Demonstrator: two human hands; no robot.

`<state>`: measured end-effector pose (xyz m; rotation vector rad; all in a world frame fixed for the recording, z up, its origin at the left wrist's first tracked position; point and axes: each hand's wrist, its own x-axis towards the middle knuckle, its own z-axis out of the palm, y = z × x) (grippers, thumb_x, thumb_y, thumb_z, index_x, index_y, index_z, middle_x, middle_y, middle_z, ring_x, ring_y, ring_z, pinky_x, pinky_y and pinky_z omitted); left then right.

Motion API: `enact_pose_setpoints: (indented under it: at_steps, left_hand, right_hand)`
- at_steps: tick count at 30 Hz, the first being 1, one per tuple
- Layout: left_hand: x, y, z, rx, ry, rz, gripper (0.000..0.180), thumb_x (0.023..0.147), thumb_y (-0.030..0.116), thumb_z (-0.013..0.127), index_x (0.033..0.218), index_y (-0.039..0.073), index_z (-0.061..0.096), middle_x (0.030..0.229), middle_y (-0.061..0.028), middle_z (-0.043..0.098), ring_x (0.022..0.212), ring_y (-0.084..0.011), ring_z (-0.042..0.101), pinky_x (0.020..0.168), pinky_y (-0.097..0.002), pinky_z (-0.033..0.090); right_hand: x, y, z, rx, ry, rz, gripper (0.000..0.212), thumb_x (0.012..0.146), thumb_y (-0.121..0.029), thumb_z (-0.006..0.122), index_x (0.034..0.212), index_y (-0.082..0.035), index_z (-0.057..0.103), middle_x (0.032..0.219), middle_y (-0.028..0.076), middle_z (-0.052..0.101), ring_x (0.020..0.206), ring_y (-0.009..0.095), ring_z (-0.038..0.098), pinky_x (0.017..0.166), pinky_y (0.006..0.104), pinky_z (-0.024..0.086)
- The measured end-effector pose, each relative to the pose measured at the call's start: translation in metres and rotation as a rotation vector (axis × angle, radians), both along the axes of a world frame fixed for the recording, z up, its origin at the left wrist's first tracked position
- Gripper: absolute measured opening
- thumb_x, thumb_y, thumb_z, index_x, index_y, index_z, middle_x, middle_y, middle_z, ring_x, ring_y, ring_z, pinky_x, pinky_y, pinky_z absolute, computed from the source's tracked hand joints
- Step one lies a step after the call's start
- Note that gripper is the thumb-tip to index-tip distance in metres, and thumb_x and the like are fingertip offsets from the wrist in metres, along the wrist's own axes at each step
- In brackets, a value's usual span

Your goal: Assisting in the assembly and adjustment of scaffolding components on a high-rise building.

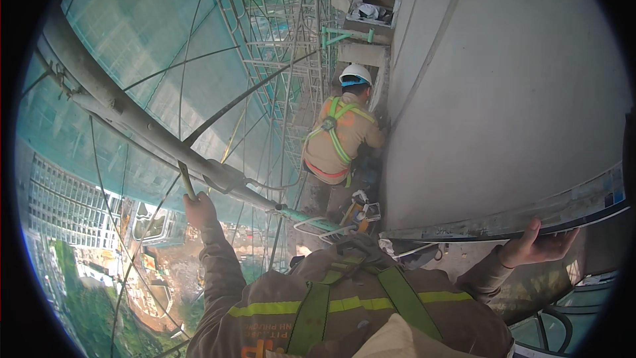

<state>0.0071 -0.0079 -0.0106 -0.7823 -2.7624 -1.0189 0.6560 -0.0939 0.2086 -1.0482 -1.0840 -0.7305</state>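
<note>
My left hand is closed around the lower end of a short, pale, flat handle. The handle's upper end meets a thick grey scaffold pipe, and its exact kind cannot be made out. On the far right, my right hand lies under the curved lower edge of a large grey wall face. Its thumb stands apart and its fingers stretch to the right, touching or close to that edge. A large metal clamp or hook sits on the pipe, with a cable running from it.
A worker in a white helmet and green harness crouches ahead against the wall. Scaffold frames and teal netting rise on the left, crossed by braces. Far below lie buildings and bare ground. Yellow tools lie behind the worker.
</note>
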Motion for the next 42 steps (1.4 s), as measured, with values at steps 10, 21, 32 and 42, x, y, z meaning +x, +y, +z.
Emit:
enact_pose_setpoints:
  at_steps: [10,21,32,42]
  left_hand:
    - [-0.002,0.0,-0.004,0.009,0.016,0.026,0.029,0.083,0.032,0.054,0.098,0.008,0.056,0.089,-0.0206,0.068,0.086,-0.0486,0.063,0.071,-0.0576,0.048]
    - [-0.016,-0.003,-0.015,0.152,0.027,-0.119,0.03,0.083,0.029,0.058,0.094,0.001,0.055,0.085,-0.0243,0.065,0.083,-0.0499,0.061,0.07,-0.0556,0.046]
    - [-0.017,-0.001,-0.021,0.096,0.082,-0.048,0.037,0.083,0.034,0.06,0.101,0.001,0.061,0.091,-0.0256,0.069,0.089,-0.0492,0.063,0.074,-0.0561,0.048]
    - [-0.003,0.007,-0.005,-0.047,0.073,0.123,0.038,0.084,0.038,0.056,0.106,0.009,0.064,0.096,-0.0208,0.071,0.091,-0.045,0.067,0.075,-0.0558,0.051]
  right_hand:
    - [0.001,-0.001,-0.001,-0.004,-0.019,0.01,0.092,0.083,-0.034,0.082,0.147,0.003,0.027,0.146,0.023,0.035,0.133,0.033,0.041,0.113,0.0483,0.039]
    - [-0.005,-0.006,0.003,-0.041,-0.008,0.11,0.092,0.085,-0.035,0.081,0.149,0.0,0.026,0.149,0.024,0.03,0.137,0.037,0.036,0.114,0.0527,0.034]
    - [0.01,-0.021,-0.002,-0.161,-0.146,-0.035,0.102,0.081,-0.039,0.081,0.151,0.002,0.02,0.152,0.022,0.024,0.143,0.037,0.029,0.116,0.0542,0.029]
    - [0.012,-0.025,0.0,-0.195,-0.176,-0.054,0.102,0.08,-0.038,0.084,0.151,0.002,0.022,0.151,0.019,0.021,0.144,0.037,0.026,0.118,0.0539,0.025]
